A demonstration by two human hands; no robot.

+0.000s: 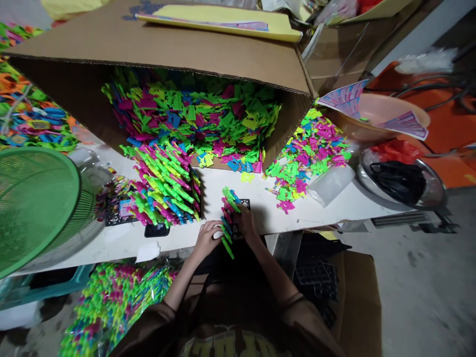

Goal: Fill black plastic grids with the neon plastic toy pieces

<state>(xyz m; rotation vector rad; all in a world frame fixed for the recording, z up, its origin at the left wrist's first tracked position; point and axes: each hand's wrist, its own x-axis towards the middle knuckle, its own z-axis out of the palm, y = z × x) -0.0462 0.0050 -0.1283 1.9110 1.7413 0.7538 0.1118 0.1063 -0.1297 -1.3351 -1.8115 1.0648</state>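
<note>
At the table's front edge a small black rack [245,203] holds a row of slim plastic toy pieces [227,210] in green, pink and blue, leaning at a slant. My left hand [208,239] is on the row's left side, its thumb and fingers curled in at the near pieces. On the other side, my right hand [246,224] is bent against the rack and pieces; its fingertips are partly hidden. Left of my hands stands a fuller block of the same bright pieces [163,186], packed in rows in a dark rack.
A large cardboard box [186,47] lies open toward me, filled with flat coloured plastic parts [193,111]. More parts [308,148] are heaped at right, beside a metal bowl [439,191]. A green basket [70,213] stands left. Bagged pieces [111,302] lie below the table.
</note>
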